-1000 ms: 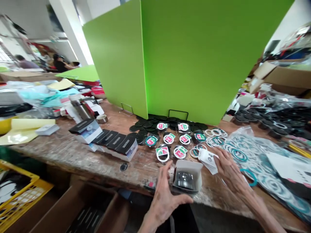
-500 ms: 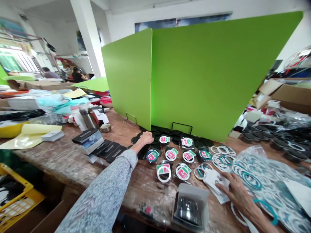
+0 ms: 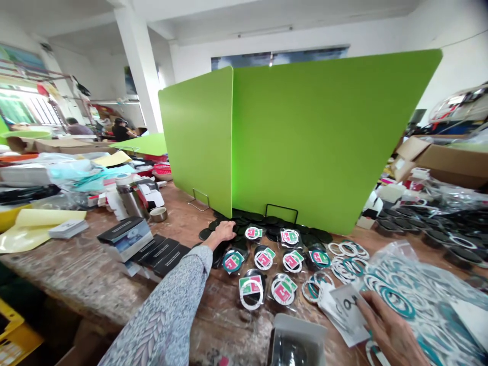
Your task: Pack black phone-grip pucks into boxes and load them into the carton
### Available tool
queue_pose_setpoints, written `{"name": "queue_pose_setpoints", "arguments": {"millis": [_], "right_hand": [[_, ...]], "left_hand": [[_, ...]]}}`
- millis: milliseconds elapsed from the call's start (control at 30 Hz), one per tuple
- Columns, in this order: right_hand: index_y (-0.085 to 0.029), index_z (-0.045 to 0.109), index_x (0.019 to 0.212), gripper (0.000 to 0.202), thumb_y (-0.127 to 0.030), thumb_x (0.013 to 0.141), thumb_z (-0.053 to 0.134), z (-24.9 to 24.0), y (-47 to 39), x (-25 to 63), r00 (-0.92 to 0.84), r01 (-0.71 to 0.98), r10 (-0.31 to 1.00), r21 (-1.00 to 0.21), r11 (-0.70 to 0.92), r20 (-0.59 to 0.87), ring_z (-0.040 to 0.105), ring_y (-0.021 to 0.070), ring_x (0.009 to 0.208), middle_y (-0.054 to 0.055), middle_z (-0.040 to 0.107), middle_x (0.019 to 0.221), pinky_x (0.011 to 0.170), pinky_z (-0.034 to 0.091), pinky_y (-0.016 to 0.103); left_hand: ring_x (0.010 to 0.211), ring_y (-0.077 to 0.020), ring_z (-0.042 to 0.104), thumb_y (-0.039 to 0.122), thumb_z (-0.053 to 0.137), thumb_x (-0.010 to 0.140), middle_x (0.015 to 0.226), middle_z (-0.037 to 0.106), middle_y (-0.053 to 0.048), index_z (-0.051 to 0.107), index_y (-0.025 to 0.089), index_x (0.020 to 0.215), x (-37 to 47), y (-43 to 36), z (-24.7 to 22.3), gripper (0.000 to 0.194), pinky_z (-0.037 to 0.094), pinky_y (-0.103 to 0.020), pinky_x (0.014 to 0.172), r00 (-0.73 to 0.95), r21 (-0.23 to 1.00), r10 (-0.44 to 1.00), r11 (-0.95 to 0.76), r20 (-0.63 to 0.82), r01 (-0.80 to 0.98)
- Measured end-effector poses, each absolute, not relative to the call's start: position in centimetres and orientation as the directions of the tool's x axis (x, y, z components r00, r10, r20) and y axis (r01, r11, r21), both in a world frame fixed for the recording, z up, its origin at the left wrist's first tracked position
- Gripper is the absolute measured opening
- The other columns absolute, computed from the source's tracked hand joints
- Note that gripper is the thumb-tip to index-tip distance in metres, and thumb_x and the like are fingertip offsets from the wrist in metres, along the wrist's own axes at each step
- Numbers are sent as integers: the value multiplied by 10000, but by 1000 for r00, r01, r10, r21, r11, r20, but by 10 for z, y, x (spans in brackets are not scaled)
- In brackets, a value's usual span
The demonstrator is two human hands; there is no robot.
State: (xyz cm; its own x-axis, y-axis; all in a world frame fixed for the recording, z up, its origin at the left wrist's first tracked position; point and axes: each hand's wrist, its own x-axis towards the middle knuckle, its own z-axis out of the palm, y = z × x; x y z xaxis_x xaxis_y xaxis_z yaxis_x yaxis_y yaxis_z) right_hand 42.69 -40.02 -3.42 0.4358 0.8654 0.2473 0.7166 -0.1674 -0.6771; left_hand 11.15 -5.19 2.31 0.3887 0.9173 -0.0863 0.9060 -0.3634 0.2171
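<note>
My left hand (image 3: 224,231), in a grey knitted sleeve, reaches to the pile of flat black discs (image 3: 322,235) at the foot of the green panels. Its fingers are curled down among the discs, and what they hold is hidden. At the lower right, my right hand (image 3: 387,323) pinches the edge of a small clear packet (image 3: 348,305) with small dark pieces inside. That packet lies over a stack of white packets (image 3: 339,325). Between the hands lie several bagged black round pieces (image 3: 284,290) with pink-and-green cards and white or teal rings.
Green panels (image 3: 305,142) stand across the table on wire feet. White and teal rings (image 3: 419,290) heap at the right. An open box (image 3: 299,330) sits at the front edge. Black printed boxes (image 3: 131,236), a steel flask (image 3: 131,198) and a small cup (image 3: 158,214) are left.
The view has tilted up slightly, so the table sits lower. My right hand has raised a clear packet from the stack. My left hand stays at the black discs.
</note>
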Motion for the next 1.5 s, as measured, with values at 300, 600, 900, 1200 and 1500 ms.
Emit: {"name": "queue_pose_setpoints", "arguments": {"millis": [300,600,900,1200,1500], "right_hand": [[-248,566,958,323,-544,876,467,1,-398,412,477,667,827,-735,-121,297,641,189,724,21,675,826,613,499,249],[-197,497,908,410,-571,789,615,53,-311,336,512,37,831,-972,230,216,604,169,625,2,639,688,586,506,288],[-173,532,966,356,-475,808,635,84,-336,300,412,31,869,-957,288,275,574,119,650,-21,629,712,637,485,236],[-213,533,1183,319,-84,938,374,34,-434,278,-53,888,714,-294,354,698,603,188,1022,57,661,1061,924,449,375],[-155,552,1206,339,-101,956,330,3,-427,262,-15,988,752,-106,113,659,523,257,1138,128,602,1136,944,382,454]], "left_hand": [[975,-209,613,369,570,908,1142,605,-77,579,152,1139,110,-60,66,318,541,-400,829,244,654,969,-172,-20,737],[584,-97,575,501,639,814,834,688,-74,670,112,1033,146,-167,92,447,519,-240,566,458,989,889,-80,13,127],[754,-143,622,491,715,736,894,693,-60,666,141,1086,137,-260,67,497,515,-230,667,473,999,881,-5,19,-31],[1306,-230,457,473,513,884,1402,489,-89,444,228,1299,117,-373,-22,488,335,-425,1133,444,999,895,44,-45,13],[1252,-270,503,346,554,849,1336,537,-118,511,196,1247,126,-370,-36,428,391,-454,1083,336,998,942,9,11,-58]]}}
